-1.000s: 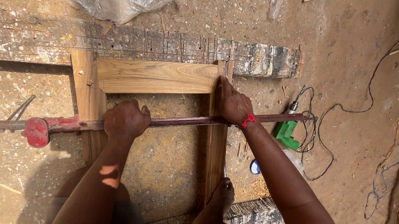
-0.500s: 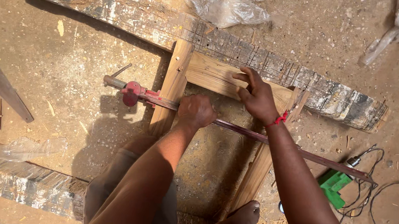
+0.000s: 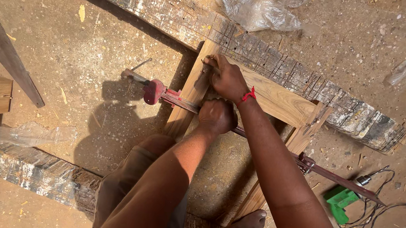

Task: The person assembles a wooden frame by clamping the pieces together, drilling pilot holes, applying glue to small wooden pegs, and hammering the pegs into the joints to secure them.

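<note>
A pale wooden frame (image 3: 280, 101) lies across two paint-spattered beams on a dusty floor. A long red bar clamp (image 3: 158, 92) runs over the frame from left to lower right. My left hand (image 3: 217, 115) is closed around the clamp's bar just inside the frame's left upright. My right hand (image 3: 226, 79), a red thread at its wrist, crosses over the left arm and presses on the frame's upper-left corner joint, fingers curled over the edge. Whether it holds a small thing there is hidden.
The far beam (image 3: 179, 19) carries the frame's top. A near beam (image 3: 39, 175) lies at lower left. A saw blade (image 3: 11, 62) and a wood block sit at the left edge. Clear plastic (image 3: 260, 12) lies at the top. A green tool (image 3: 341, 202) with cables sits lower right. My bare foot (image 3: 246, 223) is below.
The view has swung right to left along the frame. My right hand moved from the frame's right corner to its upper-left corner, crossing over my left arm. My left hand stays on the clamp bar.
</note>
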